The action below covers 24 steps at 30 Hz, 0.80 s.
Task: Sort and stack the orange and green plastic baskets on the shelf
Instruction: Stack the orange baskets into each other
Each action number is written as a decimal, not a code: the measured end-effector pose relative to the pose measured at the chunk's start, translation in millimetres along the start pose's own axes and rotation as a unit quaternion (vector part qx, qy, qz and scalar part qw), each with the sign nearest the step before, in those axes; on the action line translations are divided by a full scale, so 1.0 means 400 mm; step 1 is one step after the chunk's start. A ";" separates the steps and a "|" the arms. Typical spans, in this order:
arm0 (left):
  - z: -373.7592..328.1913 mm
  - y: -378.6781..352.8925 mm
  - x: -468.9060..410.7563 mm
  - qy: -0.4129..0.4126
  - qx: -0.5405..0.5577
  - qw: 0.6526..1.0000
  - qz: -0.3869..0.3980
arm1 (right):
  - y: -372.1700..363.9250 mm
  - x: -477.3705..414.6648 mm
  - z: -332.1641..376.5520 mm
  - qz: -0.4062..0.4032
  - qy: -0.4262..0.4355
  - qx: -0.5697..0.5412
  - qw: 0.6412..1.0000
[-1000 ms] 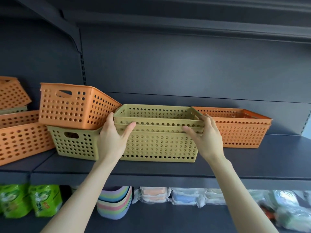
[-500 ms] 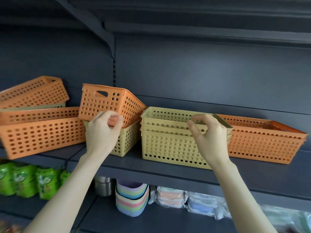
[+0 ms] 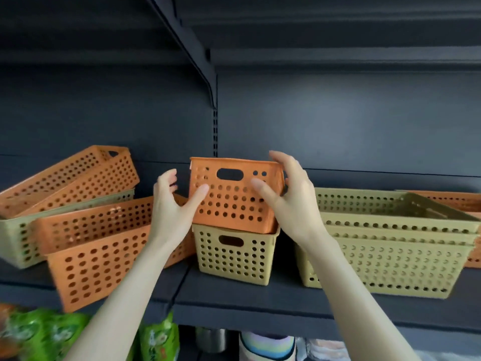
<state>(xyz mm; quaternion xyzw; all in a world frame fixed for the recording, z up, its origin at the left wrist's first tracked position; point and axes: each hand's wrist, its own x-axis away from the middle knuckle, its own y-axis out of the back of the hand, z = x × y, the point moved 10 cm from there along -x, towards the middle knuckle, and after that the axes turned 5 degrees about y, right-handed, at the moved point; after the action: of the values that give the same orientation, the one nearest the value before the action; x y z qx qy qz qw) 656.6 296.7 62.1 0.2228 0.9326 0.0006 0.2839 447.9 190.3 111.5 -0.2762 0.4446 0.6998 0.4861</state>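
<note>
dark shelf (image 3: 273,295), dark back panel (image 3: 338,121)

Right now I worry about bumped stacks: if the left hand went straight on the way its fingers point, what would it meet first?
Most likely the small orange basket: the left hand is open at its left side, thumb already at its front wall. Depth behind is unclear.

A single head-worn camera is looking forward and slightly upward at the shelf (image 3: 260,295), sitting close enough that both forearms are entering from the lower edge of the frame. The shelf's underside bracket is crossing the upper centre; a lower tier is showing along the bottom edge.
</note>
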 end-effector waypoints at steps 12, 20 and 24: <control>0.004 -0.098 -0.032 -0.001 0.125 0.976 0.177 | -0.017 -0.019 0.013 -0.075 -0.029 0.042 0.996; -0.064 -0.063 0.025 -0.087 0.196 0.969 0.121 | 0.051 -0.015 0.090 -0.110 -0.013 0.038 0.993; -0.112 -0.060 0.066 -0.127 0.189 0.968 0.105 | 0.107 0.008 0.117 -0.137 -0.012 0.026 0.990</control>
<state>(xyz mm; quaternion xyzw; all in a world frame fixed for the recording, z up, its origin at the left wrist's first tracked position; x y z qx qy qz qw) 603.5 291.8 82.7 0.3676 0.8432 -0.1741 0.3515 409.2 227.8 145.3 -0.3131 0.4151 0.6181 0.5896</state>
